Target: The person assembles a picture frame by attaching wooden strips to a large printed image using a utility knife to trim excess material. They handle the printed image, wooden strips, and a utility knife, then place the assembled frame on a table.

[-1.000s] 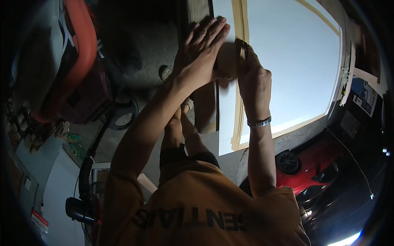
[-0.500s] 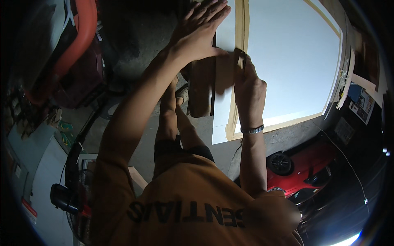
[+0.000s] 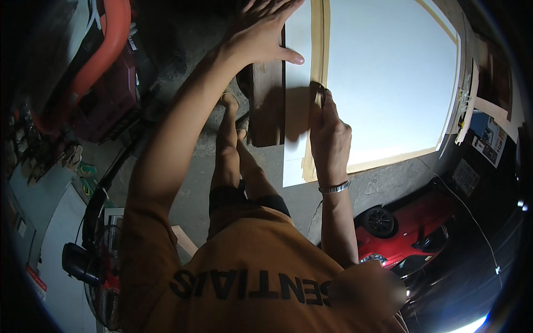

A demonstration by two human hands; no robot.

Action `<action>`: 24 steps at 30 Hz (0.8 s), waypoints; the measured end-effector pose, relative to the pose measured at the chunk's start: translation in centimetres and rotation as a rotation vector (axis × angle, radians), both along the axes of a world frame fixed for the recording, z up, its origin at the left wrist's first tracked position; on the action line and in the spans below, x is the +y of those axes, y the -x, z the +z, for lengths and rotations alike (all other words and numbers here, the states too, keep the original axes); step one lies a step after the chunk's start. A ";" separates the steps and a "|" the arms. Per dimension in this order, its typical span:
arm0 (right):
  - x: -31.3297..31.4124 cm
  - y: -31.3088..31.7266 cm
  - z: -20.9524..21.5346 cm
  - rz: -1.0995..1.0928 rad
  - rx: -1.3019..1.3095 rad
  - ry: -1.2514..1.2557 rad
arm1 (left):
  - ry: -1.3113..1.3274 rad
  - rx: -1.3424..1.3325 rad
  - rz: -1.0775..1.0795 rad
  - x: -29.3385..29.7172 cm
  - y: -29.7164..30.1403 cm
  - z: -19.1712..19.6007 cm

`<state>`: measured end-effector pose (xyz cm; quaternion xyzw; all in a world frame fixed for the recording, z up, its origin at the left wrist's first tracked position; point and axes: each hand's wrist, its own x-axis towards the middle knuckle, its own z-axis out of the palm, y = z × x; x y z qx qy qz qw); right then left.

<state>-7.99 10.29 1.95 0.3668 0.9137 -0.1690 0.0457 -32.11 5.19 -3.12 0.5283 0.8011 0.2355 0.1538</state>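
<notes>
A large white panel (image 3: 388, 83) lies in front of me, with tan tape-like strips along its borders. One long tan strip (image 3: 318, 50) runs lengthwise near its left side. My right hand (image 3: 331, 139) is closed around a small dark-edged hand tool (image 3: 317, 89), whose exact kind is hidden by the fingers. That tool rests over the long strip. At the top, my left hand (image 3: 258, 33) is spread at the panel's left edge, its thumb reaching over the white surface; the fingertips are partly cut off by the frame.
Below the panel's left edge is a brown wooden support (image 3: 267, 105). A red car (image 3: 411, 227), seemingly small, is at the lower right. An orange hose (image 3: 114, 50) curves at the upper left, and a fan (image 3: 108, 277) stands at the lower left.
My right hand and its tool have slid nearer to me along the tan strip. My left hand keeps about the same place on the panel edge. The whole view has shifted slightly.
</notes>
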 end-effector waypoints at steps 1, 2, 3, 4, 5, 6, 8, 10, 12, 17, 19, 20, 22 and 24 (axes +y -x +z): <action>-0.1 -0.3 0.0 0.002 0.013 0.001 | 0.000 0.002 0.002 0.0 0.0 0.0; -0.3 -0.7 -0.1 0.003 0.016 0.000 | 0.004 0.007 -0.001 0.0 0.0 -0.1; -0.5 -1.0 -0.1 0.005 0.019 -0.001 | 0.008 0.012 -0.004 0.0 0.0 -0.2; -0.6 -1.4 -0.1 0.007 0.022 -0.001 | 0.012 0.017 -0.007 0.0 0.0 -0.3; -0.7 -1.8 0.0 0.003 0.021 0.011 | 0.000 0.022 -0.003 0.0 -0.1 -0.4; -0.9 -2.1 0.0 0.000 0.021 0.024 | -0.011 0.027 0.000 0.0 -0.1 -0.5; -1.2 -2.7 0.1 -0.007 0.018 0.044 | -0.017 0.034 0.004 -0.1 -0.1 -0.7; -1.5 -3.3 0.2 -0.010 0.018 0.053 | -0.010 0.036 0.005 -0.1 -0.1 -0.8; -2.0 -4.0 0.2 -0.025 0.016 0.052 | -0.036 0.032 0.006 0.0 -0.1 -1.0; -2.9 -5.7 0.3 -0.047 -0.009 0.069 | -0.106 0.032 0.002 -0.1 0.0 -1.4; -3.3 -6.4 0.4 -0.055 -0.031 0.084 | -0.096 0.040 0.002 -0.1 0.0 -1.6; -3.5 -6.8 0.4 -0.053 -0.034 0.080 | -0.092 0.044 0.002 -0.1 0.0 -1.6; -3.9 -7.6 0.5 -0.046 -0.029 0.071 | -0.097 0.064 -0.003 0.0 0.1 -1.7; -4.3 -8.4 0.6 -0.048 -0.002 0.084 | -0.099 0.073 -0.004 0.0 0.1 -1.7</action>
